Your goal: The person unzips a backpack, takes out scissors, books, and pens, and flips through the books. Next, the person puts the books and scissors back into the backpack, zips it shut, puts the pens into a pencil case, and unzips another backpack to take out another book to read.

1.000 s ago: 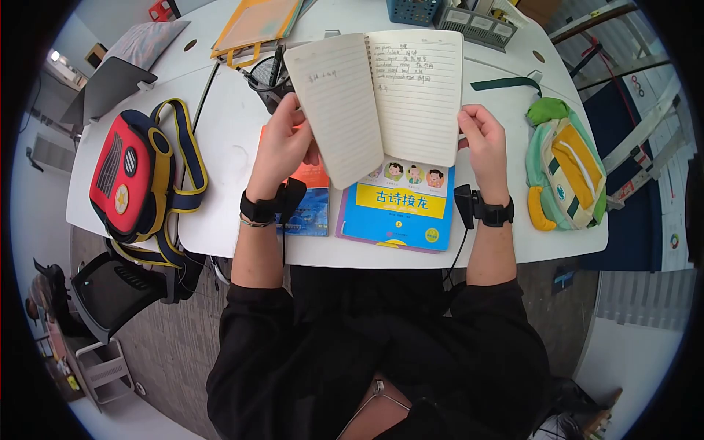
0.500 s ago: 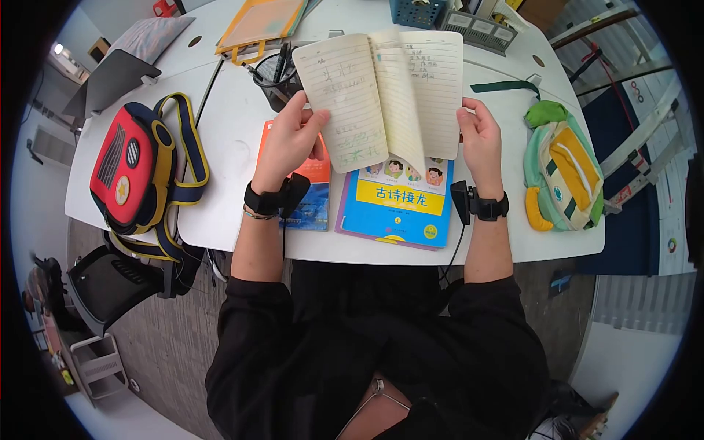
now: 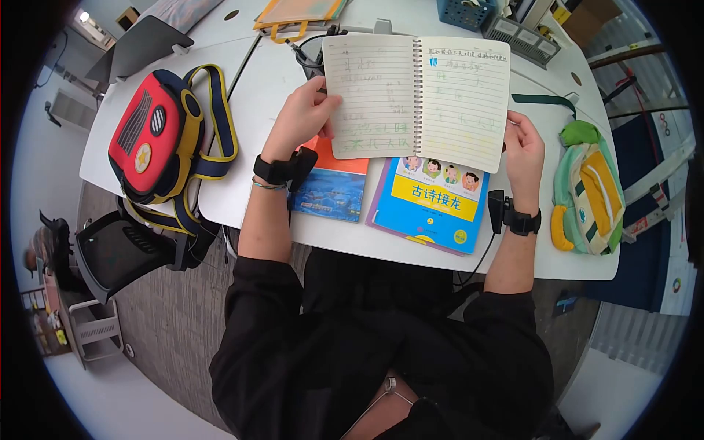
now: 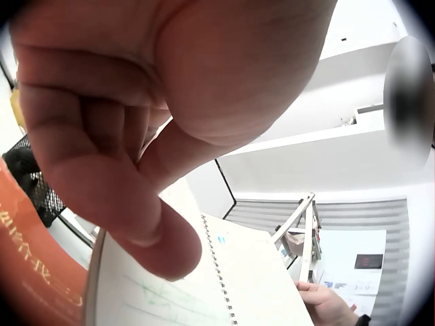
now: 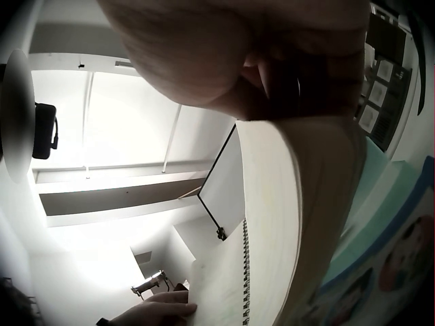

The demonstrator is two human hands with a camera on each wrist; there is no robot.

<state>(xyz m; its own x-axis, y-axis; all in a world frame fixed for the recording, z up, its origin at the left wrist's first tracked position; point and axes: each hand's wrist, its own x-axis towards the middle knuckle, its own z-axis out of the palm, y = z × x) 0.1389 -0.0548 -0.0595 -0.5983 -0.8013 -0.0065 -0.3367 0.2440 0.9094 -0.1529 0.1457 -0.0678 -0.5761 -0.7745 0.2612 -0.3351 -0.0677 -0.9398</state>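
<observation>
A spiral-bound notebook (image 3: 370, 95) lies spread between both hands above the table, lined pages facing me with faint pencil and green handwriting. My left hand (image 3: 302, 117) grips its left edge, thumb on the page; the left wrist view shows this thumb (image 4: 166, 244) large over the paper. At the opposite edge my right hand (image 3: 525, 150) pinches the cover and page stack, seen edge-on in the right wrist view. Below the notebook lie a blue and yellow book (image 3: 433, 209) on top of a purple one, and an orange and blue book (image 3: 330, 192), each partly covered.
A red school backpack (image 3: 150, 139) stands at the left, a green and yellow bag (image 3: 598, 191) at the right. Behind the notebook are a mesh pen holder (image 3: 313, 67), an orange-edged folder (image 3: 301, 10), a blue basket (image 3: 463, 13) and a grey rack (image 3: 517, 37).
Pages have turned over from left to right, covering the page with the word list. The notebook now lies wider open and level. The head view has shifted, so everything sits farther right.
</observation>
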